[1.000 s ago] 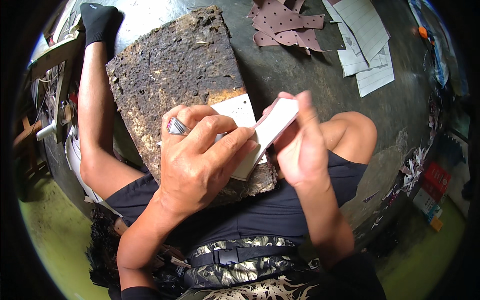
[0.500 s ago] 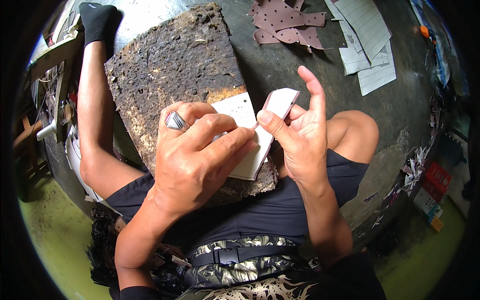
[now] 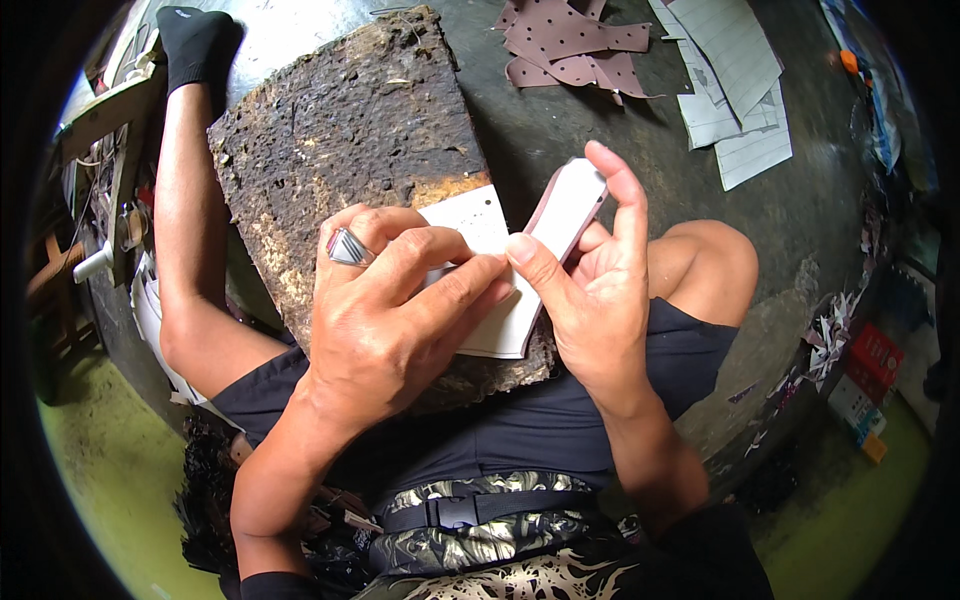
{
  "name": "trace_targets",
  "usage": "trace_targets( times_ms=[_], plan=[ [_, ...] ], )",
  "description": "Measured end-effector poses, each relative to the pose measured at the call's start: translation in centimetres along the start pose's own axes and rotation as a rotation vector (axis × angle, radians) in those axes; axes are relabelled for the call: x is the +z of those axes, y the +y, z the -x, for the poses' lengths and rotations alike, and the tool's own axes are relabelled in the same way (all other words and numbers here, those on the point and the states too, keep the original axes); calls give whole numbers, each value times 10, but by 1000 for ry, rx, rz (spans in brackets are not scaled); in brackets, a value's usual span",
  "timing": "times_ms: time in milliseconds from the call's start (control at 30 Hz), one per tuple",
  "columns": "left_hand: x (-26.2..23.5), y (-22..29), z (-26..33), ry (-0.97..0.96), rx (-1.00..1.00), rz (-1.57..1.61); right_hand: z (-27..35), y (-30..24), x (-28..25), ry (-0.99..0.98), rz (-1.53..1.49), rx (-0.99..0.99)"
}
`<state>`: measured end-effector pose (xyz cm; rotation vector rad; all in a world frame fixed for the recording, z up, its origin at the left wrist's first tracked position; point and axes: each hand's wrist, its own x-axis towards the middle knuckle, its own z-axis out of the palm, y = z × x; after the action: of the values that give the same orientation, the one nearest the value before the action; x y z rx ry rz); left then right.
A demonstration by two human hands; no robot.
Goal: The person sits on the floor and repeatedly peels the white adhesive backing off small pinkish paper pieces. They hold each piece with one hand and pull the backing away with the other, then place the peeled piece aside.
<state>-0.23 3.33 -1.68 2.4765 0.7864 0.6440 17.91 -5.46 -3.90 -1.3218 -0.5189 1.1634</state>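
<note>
A white piece of sheet material (image 3: 480,325) with a mauve underside and small dark dots lies at the near right corner of a rough, dark board (image 3: 340,130). Its right side is raised as a narrow white strip (image 3: 572,200) edged in mauve. My left hand (image 3: 385,300), wearing a ring (image 3: 349,247), presses its bunched fingertips on the piece beside the fold. With thumb on top and fingers behind, my right hand (image 3: 595,285) grips the strip; its index finger reaches the far tip. The left fingers hide part of the sheet.
Mauve dotted scraps (image 3: 575,45) lie on the dark floor beyond the board. White lined sheets (image 3: 735,90) are at the far right. Shredded offcuts (image 3: 828,330) and a red box (image 3: 875,360) sit at the right edge. A wooden frame (image 3: 105,120) stands left.
The strip's far end has tilted further up and right. My right index finger has bent down to the tip, while my left hand has hardly moved.
</note>
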Motion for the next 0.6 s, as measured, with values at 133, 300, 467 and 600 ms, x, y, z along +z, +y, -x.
trace_targets(
  times_ms=[133, 300, 467, 600],
  plan=[
    [-4, -2, 1, -4, 24, 10, -5, 2, -6, -48, -65, 27],
    [-6, -3, 1, -20, 28, 12, -15, -3, -15, -99, -65, 79],
    [-5, -3, 1, -24, 33, 5, -20, -1, -21, -128, -82, 85],
    [-3, -4, 2, -21, 40, -11, -23, 4, -23, -128, -119, 98]
  ],
)
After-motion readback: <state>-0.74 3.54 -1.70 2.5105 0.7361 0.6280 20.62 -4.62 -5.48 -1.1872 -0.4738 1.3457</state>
